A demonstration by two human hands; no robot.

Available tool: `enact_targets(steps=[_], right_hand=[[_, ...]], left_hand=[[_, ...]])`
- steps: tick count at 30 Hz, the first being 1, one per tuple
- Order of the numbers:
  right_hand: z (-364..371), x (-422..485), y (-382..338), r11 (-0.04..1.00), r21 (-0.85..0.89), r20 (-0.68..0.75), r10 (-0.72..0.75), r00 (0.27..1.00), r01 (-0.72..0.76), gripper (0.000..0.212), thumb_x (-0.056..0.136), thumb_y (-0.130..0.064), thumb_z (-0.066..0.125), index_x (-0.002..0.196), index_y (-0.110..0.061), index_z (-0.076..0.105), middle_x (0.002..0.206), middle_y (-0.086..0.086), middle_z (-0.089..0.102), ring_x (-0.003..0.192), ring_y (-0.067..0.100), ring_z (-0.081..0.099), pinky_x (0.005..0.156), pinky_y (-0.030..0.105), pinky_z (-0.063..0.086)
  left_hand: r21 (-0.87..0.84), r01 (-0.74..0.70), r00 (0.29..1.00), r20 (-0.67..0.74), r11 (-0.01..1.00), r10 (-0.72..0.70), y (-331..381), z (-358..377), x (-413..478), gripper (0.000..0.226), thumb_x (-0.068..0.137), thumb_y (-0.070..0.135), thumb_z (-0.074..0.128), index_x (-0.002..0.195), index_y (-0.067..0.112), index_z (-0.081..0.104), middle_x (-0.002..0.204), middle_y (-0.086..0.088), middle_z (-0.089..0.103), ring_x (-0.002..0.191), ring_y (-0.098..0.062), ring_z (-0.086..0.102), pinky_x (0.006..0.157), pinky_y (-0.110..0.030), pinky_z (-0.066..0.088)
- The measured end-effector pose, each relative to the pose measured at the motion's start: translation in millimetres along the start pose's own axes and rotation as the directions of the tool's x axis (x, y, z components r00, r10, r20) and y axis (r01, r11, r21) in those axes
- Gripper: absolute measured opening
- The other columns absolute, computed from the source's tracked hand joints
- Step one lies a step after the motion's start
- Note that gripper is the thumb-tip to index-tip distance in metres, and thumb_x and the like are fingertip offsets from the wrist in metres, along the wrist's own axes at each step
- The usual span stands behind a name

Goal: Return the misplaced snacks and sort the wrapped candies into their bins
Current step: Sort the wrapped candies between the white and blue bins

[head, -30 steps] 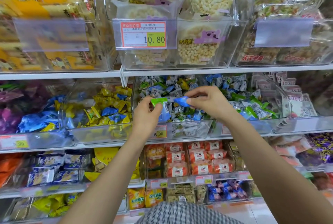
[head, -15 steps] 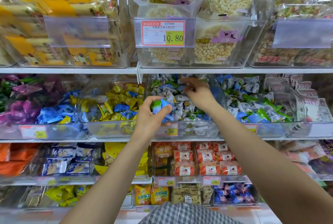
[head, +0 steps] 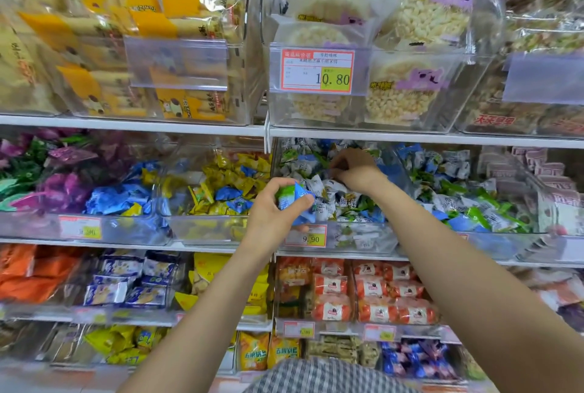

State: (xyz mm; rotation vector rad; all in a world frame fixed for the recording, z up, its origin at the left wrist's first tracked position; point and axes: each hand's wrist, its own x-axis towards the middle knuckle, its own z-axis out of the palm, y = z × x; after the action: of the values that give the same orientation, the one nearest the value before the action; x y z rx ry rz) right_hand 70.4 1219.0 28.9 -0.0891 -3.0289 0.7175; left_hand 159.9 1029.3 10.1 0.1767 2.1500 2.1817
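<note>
**Blue and green candies in hand; sorting unfinished**

Status: in progress, judged nearer the start than the end.

The left hand [head: 275, 215] grasps a small bunch of wrapped candies [head: 292, 198], one green and at least one blue, with fingers and thumb curled round them. The bunch is held just in front of the clear bin [head: 363, 240] that lies directly ahead of both hands, above its price tag [head: 311, 236]. The right hand [head: 358, 172] is inside that same bin, palm down, with its fingers bent into the pile of white, blue and green pieces. The fingertips are hidden, so it cannot be determined whether the hand pinches a piece or only rakes the pile.

Work remaining, as far as the shelf shows:

- The held bunch is not yet placed in any bin.
- The yellow-candy bin [head: 205, 228], just left of the left hand, has blue strays [head: 226, 194] lying on top.
- Farther left, the purple-candy bin [head: 126, 229] has a heap of blue pieces [head: 117, 198] at its front.
- The bin beyond the right forearm holds mixed colours. It cannot be told whether that mix is intended.

Neither hand holds a bagged snack, so the state of that part of the task cannot be judged.
</note>
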Motion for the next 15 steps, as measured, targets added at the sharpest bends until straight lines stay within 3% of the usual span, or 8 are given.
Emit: enact_targets(steps=[3, 6, 8, 11, 15], right_hand=[[1, -20, 7, 0.968, 0.241, -0.242, -0.007, 0.970, 0.067, 0.018, 0.094, -0.015, 0.055, 0.107, -0.008, 0.066, 0.098, 0.000, 0.064, 0.090, 0.018, 0.058, 0.068, 0.018, 0.040], [2, -43, 12, 0.885, 0.435, -0.341, -0.012, 0.940, 0.169, 0.012, 0.092, -0.014, 0.059, 0.099, -0.009, 0.067, 0.089, 0.002, 0.066, 0.084, 0.019, 0.062, 0.068, 0.021, 0.043], [0, -58, 11, 0.807, 0.561, -0.326, 0.008, 0.945, 0.187, 0.005, 0.090, -0.016, 0.062, 0.091, -0.013, 0.065, 0.079, 0.003, 0.066, 0.073, 0.014, 0.064, 0.065, 0.022, 0.047], [-2, -77, 3, 0.671, 0.723, -0.206, -0.017, 0.978, 0.164, 0.005, 0.089, -0.012, 0.062, 0.085, -0.012, 0.063, 0.066, 0.006, 0.063, 0.057, 0.012, 0.060, 0.059, 0.024, 0.051], [3, -88, -3, 0.621, 0.771, -0.107, -0.098, 0.989, 0.144, 0.006, 0.088, -0.008, 0.064, 0.082, -0.009, 0.064, 0.059, 0.006, 0.063, 0.051, 0.013, 0.059, 0.056, 0.023, 0.052]], left_hand=[[0.018, -0.030, 1.000, 0.010, 0.999, 0.029, -1, -1, 1, 0.031, 0.087, 0.019, 0.069, 0.115, 0.021, 0.058, 0.120, -0.003, 0.055, 0.075, -0.018, 0.072, 0.063, -0.039, 0.061], [0.042, -0.050, 0.998, 0.041, 0.998, 0.048, 0, 2, 1, 0.031, 0.088, 0.020, 0.068, 0.118, 0.023, 0.060, 0.125, 0.000, 0.054, 0.075, -0.016, 0.072, 0.066, -0.041, 0.061], [0.042, -0.056, 0.998, 0.038, 0.998, 0.055, 0, 6, 2, 0.029, 0.089, 0.019, 0.067, 0.117, 0.022, 0.060, 0.119, 0.004, 0.055, 0.074, -0.011, 0.071, 0.066, -0.040, 0.061], [-0.028, -0.050, 0.999, 0.008, 0.998, 0.051, 0, 13, 6, 0.027, 0.088, 0.021, 0.068, 0.113, 0.020, 0.057, 0.116, -0.006, 0.059, 0.078, -0.015, 0.071, 0.064, -0.034, 0.060], [-0.071, -0.019, 0.997, 0.068, 0.997, 0.024, 0, 17, 3, 0.035, 0.088, 0.027, 0.068, 0.120, 0.016, 0.057, 0.112, -0.010, 0.064, 0.078, -0.016, 0.069, 0.057, -0.025, 0.055]])
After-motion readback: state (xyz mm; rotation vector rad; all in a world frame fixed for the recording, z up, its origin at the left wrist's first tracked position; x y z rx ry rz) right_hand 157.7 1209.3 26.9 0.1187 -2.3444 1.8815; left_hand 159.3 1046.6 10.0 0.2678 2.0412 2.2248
